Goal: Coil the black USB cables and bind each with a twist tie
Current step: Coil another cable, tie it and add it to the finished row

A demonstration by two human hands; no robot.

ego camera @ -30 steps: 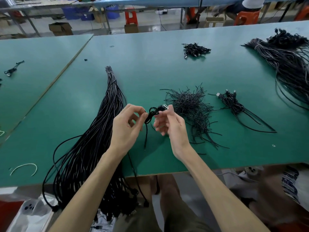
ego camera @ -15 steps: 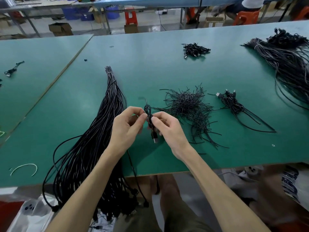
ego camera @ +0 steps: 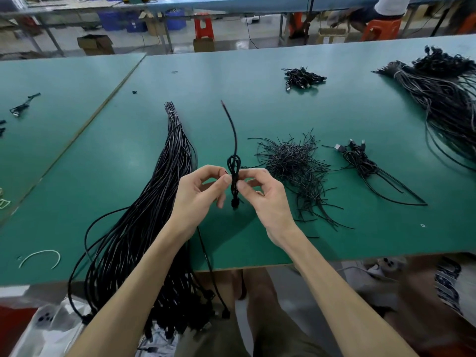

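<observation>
- The bundle of black USB cables lies on the green table left of the hands. It is banded near its far tip, and its near end spills over the table edge. The strands look limp and light, and they would likely snag one another if one were pulled out carelessly.
- The left hand pinches the waist of the coiled cable with thumb and forefinger, its other fingers loosely curled below.
- The coiled cable is held upright above the table between both hands. It is a narrow skein with small loops on top, a connector at the bottom and one free tail rising away from the person. It looks light and springy — I judge the loops would fan open if the pinch slackened, so the waist is the place to hold and to bind.
- The right hand pinches the same waist from the other side with thumb and forefinger. Whether a tie already sits under the fingers I cannot tell.
- The heap of twist ties lies just right of that hand. The ties are thin and wiry — probably best drawn out singly by one end.
- A small cluster of cables lies farther right, apart from the heap.
</observation>
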